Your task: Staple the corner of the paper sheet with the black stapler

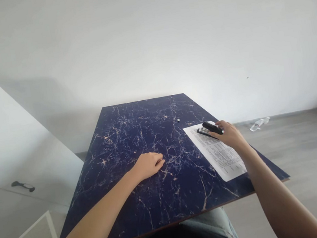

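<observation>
A blue marble-patterned table (137, 138) stands before me. At its right side lies a white printed sheet (222, 157). Over the upper part of the sheet is a black stapler (212, 127), its jaw end pointing left. My right hand (229, 134) grips the rear end of the stapler, fingers wrapped round it. My left hand (149, 165) rests on the middle of the table with its fingers curled together; whether anything is under them is hidden. A small pale object (178, 120) lies on the table beyond the sheet.
A white cabinet (6, 137) with a dark handle (22, 186) stands at the left. Behind the table rises a white wall (147, 41). On the floor at the right lies a clear plastic bottle (259, 124). My legs are below the table's near edge.
</observation>
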Tool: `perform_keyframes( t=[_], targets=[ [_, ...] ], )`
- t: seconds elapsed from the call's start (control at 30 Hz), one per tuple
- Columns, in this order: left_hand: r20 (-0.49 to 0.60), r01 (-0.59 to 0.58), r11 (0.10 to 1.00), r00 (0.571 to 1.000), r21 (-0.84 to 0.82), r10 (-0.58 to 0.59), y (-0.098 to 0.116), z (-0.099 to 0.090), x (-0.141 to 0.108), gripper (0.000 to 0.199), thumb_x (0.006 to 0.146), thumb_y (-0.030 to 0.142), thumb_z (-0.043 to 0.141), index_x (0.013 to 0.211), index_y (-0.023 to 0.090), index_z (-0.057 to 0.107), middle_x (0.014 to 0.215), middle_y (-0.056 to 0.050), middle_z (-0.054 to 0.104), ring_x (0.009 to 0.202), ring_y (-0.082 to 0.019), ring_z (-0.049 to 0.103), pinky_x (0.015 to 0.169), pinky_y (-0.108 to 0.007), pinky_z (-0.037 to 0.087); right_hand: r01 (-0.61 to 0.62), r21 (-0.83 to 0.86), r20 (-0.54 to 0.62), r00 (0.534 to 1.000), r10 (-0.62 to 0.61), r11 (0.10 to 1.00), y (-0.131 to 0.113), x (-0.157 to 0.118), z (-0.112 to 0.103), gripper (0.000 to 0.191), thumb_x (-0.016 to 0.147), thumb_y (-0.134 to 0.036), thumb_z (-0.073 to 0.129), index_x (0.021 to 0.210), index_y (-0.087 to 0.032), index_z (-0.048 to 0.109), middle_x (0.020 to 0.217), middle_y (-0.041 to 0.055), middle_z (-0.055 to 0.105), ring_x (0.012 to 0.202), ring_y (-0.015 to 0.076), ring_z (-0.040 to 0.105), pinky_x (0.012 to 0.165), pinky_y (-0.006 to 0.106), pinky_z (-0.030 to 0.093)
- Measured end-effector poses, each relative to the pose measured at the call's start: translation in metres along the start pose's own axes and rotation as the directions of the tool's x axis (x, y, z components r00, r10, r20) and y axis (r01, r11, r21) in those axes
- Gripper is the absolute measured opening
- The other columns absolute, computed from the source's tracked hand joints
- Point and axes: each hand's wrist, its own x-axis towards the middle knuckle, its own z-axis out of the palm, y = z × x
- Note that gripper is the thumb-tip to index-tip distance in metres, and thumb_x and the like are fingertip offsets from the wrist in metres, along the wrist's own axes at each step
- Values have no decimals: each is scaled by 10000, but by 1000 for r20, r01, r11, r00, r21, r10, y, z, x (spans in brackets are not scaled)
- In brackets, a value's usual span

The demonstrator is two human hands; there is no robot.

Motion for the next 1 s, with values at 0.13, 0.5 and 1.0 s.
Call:
perform_keyframes(
  t=[0.13,0.5,1.0],
  targets=[
    [-4,1,1000,1000,-8,-1,0,1,0,333,1008,347,434,721,195,510,716,2,622,636,-141,573,589,-257,364,-25,11,82,996,24,1000,10,2,4,559,784,-538,639,1234,-211,594,1026,129,705,859,284,649,645,347,467],
    [-8,0,1000,1000,5,0,0,2,1,322,1003,337,436,718,199,497,701,11,607,618,-140,556,579,-258,342,-10,-75,88,996,16,997,22,3,11,484,835,-468,609,1223,-178,605,968,141,717,781,265,652,619,328,433],
    [-11,-1,1000,1000,-30,0,-1,3,1,348,1008,348,432,701,193,485,684,7,594,602,-132,545,582,-262,355,8,35,-18,1000,-8,999,24,2,14,509,762,-536,633,1116,-173,679,862,109,700,731,250,621,575,314,421]
  ],
)
